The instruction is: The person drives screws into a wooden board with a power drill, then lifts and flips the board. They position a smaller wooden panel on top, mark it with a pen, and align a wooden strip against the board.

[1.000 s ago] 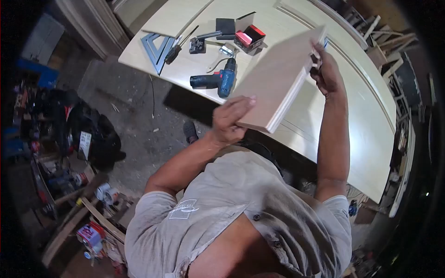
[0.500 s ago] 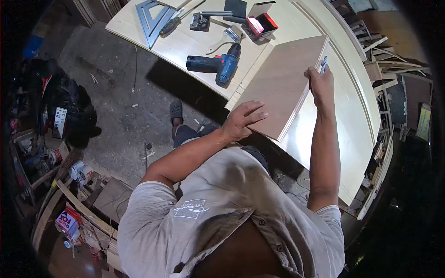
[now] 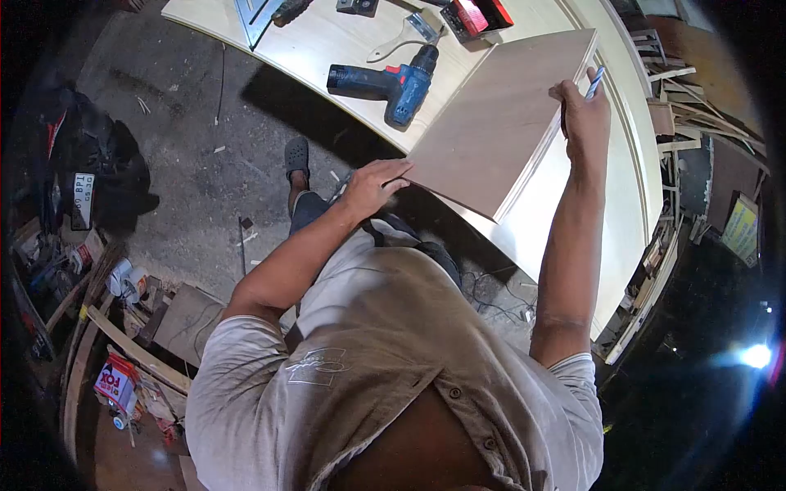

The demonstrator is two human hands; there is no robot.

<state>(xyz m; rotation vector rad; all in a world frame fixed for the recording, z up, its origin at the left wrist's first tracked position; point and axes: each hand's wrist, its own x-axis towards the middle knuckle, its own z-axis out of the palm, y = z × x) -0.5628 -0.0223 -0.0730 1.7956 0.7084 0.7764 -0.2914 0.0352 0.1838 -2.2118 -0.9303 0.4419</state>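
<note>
The left hand (image 3: pixel 375 188) was near the frame's centre, fingers extended; the right hand (image 3: pixel 586 123), fingers curled, was at upper right, its forearm (image 3: pixel 570 254) running nearly straight down.

It's the plywood panel (image 3: pixel 491 123) filling the middle, its lower end right by the desk's (image 3: pixel 630 225) near edge! Left fingers (image 3: pixel 391 169) occupy its left corner there; right fingers (image 3: pixel 568 92), with a blue pen (image 3: pixel 595 82), crowd the right side. Leftward, the cordless drill (image 3: pixel 405 94) bars the near edge, paintbrush (image 3: pixel 409 37) and red box (image 3: pixel 475 18) behind. But bare desk opens between drill and speed square (image 3: pixel 258 18), toward the left corner, and more beyond the right forearm (image 3: pixel 573 237)!
</note>
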